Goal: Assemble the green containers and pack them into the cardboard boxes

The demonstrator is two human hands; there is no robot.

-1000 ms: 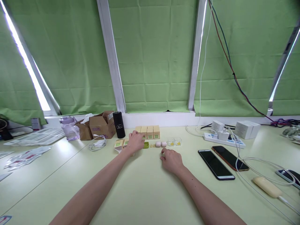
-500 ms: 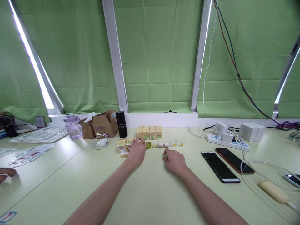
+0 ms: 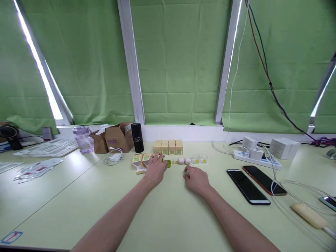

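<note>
My left hand [image 3: 156, 169] lies over the table with its fingers spread. Its fingertips touch or nearly touch a small green ring-shaped piece [image 3: 168, 163]; whether they grip it I cannot tell. Just left of this hand, partly covered by it, are two small tan boxes with open flaps [image 3: 137, 163]. My right hand [image 3: 196, 179] rests on the table, fingers curled in, with nothing visible in them. Beyond it runs a row of tiny yellowish pieces [image 3: 174, 162], two pale pink cylinders [image 3: 184, 160] and two clear round containers with yellow spots [image 3: 198, 159].
Several closed tan boxes [image 3: 172, 147] stand in a row behind the pieces. A black cylinder [image 3: 137, 138], a cardboard box [image 3: 118, 140] and a purple bottle [image 3: 84, 140] stand left. Two phones [image 3: 248, 187], a power strip [image 3: 257, 160] and white cables lie right.
The view has shifted slightly. The green piece has moved a little under my left fingers and looks more tilted. Another person's hand at the far left has gone out of view. My right hand stays put.
</note>
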